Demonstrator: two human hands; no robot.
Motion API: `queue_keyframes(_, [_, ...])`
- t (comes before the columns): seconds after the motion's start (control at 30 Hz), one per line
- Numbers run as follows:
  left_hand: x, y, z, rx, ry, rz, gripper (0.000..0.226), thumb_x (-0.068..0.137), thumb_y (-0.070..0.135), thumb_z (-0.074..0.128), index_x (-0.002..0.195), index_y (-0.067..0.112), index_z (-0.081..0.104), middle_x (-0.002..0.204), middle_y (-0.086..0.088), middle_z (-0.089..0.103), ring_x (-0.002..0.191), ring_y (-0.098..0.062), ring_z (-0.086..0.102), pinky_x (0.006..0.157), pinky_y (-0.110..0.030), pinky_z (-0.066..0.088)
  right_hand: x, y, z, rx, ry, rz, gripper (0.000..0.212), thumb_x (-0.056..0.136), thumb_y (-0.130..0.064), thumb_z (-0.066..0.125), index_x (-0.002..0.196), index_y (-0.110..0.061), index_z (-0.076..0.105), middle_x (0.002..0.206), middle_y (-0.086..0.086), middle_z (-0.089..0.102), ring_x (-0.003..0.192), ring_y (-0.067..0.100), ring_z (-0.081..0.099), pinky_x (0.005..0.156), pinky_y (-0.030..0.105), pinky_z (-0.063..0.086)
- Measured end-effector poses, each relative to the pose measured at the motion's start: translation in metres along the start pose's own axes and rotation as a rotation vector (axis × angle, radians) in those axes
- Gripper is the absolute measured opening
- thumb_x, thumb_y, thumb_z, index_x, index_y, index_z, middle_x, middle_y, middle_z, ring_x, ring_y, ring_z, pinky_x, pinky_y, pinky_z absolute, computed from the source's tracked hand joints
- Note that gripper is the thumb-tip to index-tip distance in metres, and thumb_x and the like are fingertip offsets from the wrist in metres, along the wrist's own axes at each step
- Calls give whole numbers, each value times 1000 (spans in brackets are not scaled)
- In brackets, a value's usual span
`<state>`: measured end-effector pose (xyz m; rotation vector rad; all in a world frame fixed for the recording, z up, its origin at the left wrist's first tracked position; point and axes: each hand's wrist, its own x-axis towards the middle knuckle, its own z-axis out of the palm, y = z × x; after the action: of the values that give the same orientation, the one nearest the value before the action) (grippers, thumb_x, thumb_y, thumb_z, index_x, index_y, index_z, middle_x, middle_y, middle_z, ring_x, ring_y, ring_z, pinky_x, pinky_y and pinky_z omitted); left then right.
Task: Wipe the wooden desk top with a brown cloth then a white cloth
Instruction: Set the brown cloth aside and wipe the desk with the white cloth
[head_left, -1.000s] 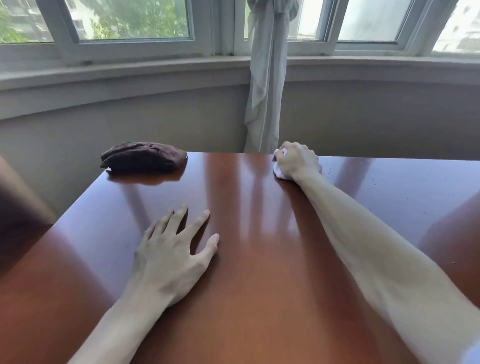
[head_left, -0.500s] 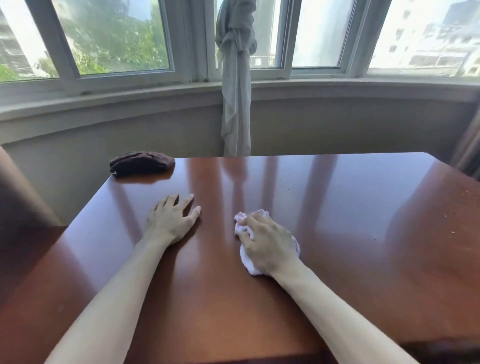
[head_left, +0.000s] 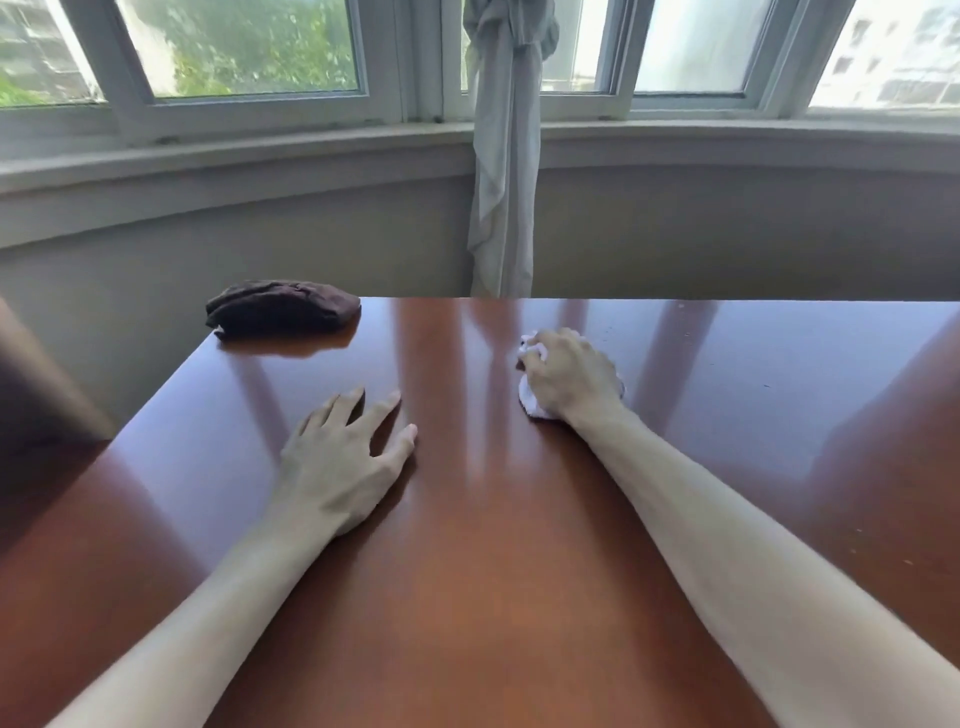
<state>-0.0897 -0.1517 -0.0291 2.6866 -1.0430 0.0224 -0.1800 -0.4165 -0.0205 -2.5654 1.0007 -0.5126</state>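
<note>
Sunlit windows (head_left: 249, 47) are curving round behind the glossy wooden surface (head_left: 467, 597), and a knotted grey curtain (head_left: 501, 156) is hanging down between them to the far edge; I am leaning over the surface with both forearms stretched forward. My right hand (head_left: 569, 376) is curling round the bunched white cloth (head_left: 532, 402) and pressing it down on the far middle of the surface, just right of the centre line; only small bits of the cloth are showing past my fingers and under my wrist. Half a second ago this hand and the cloth were lying nearer to me, and a second ago they were right at the far edge; so I am judging that I am stroking the cloth back and forth, away from me and toward me, over the middle strip. My left hand (head_left: 345, 457) is lying flat, fingers spread and straight, holding nothing and bracing me; it is resting in much the same spot as before. The brown cloth (head_left: 283, 310) is sitting folded on the far left corner, well apart from both hands, untouched; that is telling me the brown pass is done and the white pass is under way, with the right side of the surface probably left to cover. Counting: two cloths, one brown and one white; two hands; one curtain.
</note>
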Motion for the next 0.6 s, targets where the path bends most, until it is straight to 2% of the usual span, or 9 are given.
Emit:
queue_keyframes(0.1, [0, 0, 2, 4, -11, -22, 70, 88, 76, 17, 152, 49, 29, 165, 8, 23, 153, -16, 15, 123, -38, 14, 79, 8, 17, -21, -4, -16, 35, 95, -34, 45, 119, -31, 71, 128, 4, 65, 120, 33, 59, 96, 40, 44])
queue_keyframes(0.23, [5, 0, 2, 0, -23, -47, 63, 92, 73, 24, 152, 54, 22, 167, 14, 13, 154, -9, 4, 123, -35, 8, 146, 8, 32, -87, -2, 0, 30, 92, -37, 46, 107, -24, 69, 116, 7, 68, 106, 37, 61, 85, 40, 44])
queue_keyframes(0.3, [8, 0, 2, -2, -22, -55, 63, 92, 73, 26, 152, 55, 22, 167, 14, 13, 154, -9, 5, 123, -34, 8, 152, 7, 37, -104, -10, -13, 31, 92, -38, 47, 108, -26, 70, 116, 5, 68, 106, 36, 61, 86, 40, 45])
queue_keyframes(0.47, [6, 1, 0, -25, -13, -49, 60, 95, 69, 34, 152, 49, 33, 165, 7, 24, 153, -16, 17, 122, -39, 16, 77, -5, 23, -93, -161, -233, 41, 87, -36, 42, 119, -45, 66, 141, -20, 56, 127, 15, 53, 93, 32, 41])
queue_keyframes(0.6, [6, 0, 2, -9, -16, -30, 60, 96, 68, 32, 152, 45, 35, 163, 0, 29, 151, -22, 23, 122, -43, 19, -39, -26, 7, -4, -274, -375, 46, 93, -50, 32, 130, -48, 58, 143, -18, 52, 120, 21, 61, 98, 40, 49])
